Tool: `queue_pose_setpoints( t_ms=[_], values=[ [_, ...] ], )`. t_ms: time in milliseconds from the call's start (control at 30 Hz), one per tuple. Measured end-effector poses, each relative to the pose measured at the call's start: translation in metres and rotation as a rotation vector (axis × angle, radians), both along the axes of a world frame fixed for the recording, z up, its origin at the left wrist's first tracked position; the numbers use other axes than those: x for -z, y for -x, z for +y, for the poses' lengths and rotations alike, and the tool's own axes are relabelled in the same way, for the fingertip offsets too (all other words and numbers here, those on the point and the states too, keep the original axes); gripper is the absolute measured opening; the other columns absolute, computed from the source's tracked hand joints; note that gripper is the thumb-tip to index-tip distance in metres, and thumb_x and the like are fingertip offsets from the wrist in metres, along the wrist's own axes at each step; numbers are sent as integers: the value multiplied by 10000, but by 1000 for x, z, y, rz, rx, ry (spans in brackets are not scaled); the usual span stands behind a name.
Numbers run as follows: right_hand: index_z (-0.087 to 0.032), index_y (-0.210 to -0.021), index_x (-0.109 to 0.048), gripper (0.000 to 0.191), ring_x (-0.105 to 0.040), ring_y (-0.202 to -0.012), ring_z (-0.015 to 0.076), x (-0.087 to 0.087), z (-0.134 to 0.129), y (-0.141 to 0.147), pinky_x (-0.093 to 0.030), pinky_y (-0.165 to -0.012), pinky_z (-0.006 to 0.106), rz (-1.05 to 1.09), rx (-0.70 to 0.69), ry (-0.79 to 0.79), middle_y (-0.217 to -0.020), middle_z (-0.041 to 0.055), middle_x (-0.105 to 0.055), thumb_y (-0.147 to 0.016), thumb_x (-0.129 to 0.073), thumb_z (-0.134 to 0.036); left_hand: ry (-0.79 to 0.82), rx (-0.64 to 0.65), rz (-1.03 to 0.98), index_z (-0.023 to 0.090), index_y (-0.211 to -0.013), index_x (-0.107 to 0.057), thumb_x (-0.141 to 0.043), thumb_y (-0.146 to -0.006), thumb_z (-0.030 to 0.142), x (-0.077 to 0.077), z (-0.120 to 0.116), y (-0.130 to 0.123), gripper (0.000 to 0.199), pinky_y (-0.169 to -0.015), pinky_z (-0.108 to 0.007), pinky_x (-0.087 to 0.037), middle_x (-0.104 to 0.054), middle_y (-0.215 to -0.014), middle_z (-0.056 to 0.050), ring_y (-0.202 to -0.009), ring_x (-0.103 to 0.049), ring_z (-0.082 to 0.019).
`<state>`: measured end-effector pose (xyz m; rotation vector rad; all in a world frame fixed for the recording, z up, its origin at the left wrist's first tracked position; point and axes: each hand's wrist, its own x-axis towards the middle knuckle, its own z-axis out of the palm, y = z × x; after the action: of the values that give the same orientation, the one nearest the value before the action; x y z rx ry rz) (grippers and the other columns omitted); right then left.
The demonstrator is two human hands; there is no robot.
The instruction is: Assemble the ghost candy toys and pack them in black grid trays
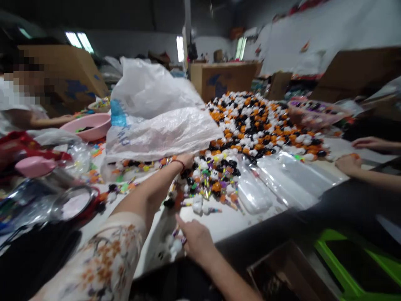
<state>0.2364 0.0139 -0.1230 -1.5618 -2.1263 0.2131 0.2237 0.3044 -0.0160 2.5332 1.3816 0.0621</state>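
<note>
My left hand [187, 160] reaches forward to the near edge of a large white woven plastic sack [163, 129]. Its fingertips are hidden at a mixed heap of small Halloween toys [205, 179], some with ghost or pumpkin heads and striped sticks. Closer to me, at the table's front edge, my right hand [197, 239] is closed beside some white and purple toys [176, 246]. Its fingers curl around these pieces, partly blurred. A few white-headed toys [200, 205] lie on the white table [225, 225] between the hands.
Behind lies a big pile of orange, black and white heads [250, 121]. Clear plastic bags [288, 179] lie to the right, near another person's hands [348, 165]. A pink basin [89, 126] stands at left, a green plastic stool [354, 263] below right.
</note>
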Motion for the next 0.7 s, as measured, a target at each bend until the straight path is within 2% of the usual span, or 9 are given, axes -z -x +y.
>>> queue_pose_setpoints(
  t_ms=[100, 167, 267, 333, 400, 500, 533, 600, 700],
  values=[
    [-221, -1452, -423, 510, -561, -872, 222, -4, -1, -5, -433, -741, 313, 22, -17, 45, -907, 55, -676, -958, -497, -321, -39, -70, -86, 138, -1225, -505, -571, -827, 180, -5, -6, 6, 405, -913, -364, -417, -615, -1163, -174, -1092, -579, -281],
    [-226, -1454, -427, 493, -554, -883, 222, -6, -2, -8, -426, -762, 311, 30, -29, 65, -905, 56, -676, -974, -472, -328, -84, -128, -178, 132, -1304, -416, -535, -850, 167, -9, -10, 17, 470, -921, -368, -401, -577, -1196, -170, -1103, -565, -275],
    [-229, -1454, -433, 483, -551, -888, 226, -8, -5, -11, -416, -758, 313, 10, -45, 57, -900, 64, -672, -975, -454, -286, -162, -214, -489, 117, -1291, -423, -617, -813, 173, -17, -29, 45, 518, -908, -364, -398, -580, -1103, -124, -1030, -574, -250],
    [-234, -1447, -446, 505, -557, -860, 226, -9, -8, -9, -409, -733, 316, -38, -79, 41, -873, 68, -665, -944, -471, -205, -131, -255, -726, 130, -1215, -501, -677, -777, 194, -20, -52, 69, 476, -877, -332, -414, -589, -1045, -79, -964, -573, -210],
    [-232, -1430, -469, 550, -567, -807, 225, -9, -10, -2, -402, -699, 321, -110, -144, 29, -831, 72, -658, -890, -505, -133, 7, -308, -958, 151, -1085, -578, -717, -745, 233, -17, -81, 96, 377, -786, -276, -443, -607, -959, -38, -846, -570, -159],
    [-195, -1348, -542, 462, -591, -744, 221, -8, -6, 14, -406, -671, 325, -193, -183, 36, -790, 88, -667, -893, -513, -122, 337, -514, -1317, 175, -981, -592, -778, -696, 301, -4, -125, 137, 363, -582, -194, -426, -595, -797, 12, -610, -514, -80],
    [-178, -1293, -576, 383, -602, -733, 221, -9, -1, 19, -412, -667, 323, -200, -156, 50, -777, 95, -672, -919, -498, -147, 439, -602, -1459, 174, -929, -586, -771, -710, 332, 2, -139, 149, 328, -537, -178, -414, -597, -774, 11, -578, -506, -70],
    [-159, -1175, -621, 268, -623, -732, 223, -10, 11, 25, -423, -658, 311, -182, -55, 93, -767, 107, -684, -958, -470, -204, 519, -657, -1549, 163, -887, -571, -657, -820, 405, 12, -166, 168, 265, -526, -178, -446, -617, -782, -18, -603, -557, -82],
    [-168, -1180, -610, 274, -641, -718, 216, -15, 28, 22, -432, -643, 285, -72, 138, 157, -761, 102, -697, -926, -517, -208, 643, -783, -1722, 137, -844, -593, -588, -887, 334, 24, -206, 183, 201, -578, -187, -511, -655, -795, -57, -677, -627, -105]
  ],
)
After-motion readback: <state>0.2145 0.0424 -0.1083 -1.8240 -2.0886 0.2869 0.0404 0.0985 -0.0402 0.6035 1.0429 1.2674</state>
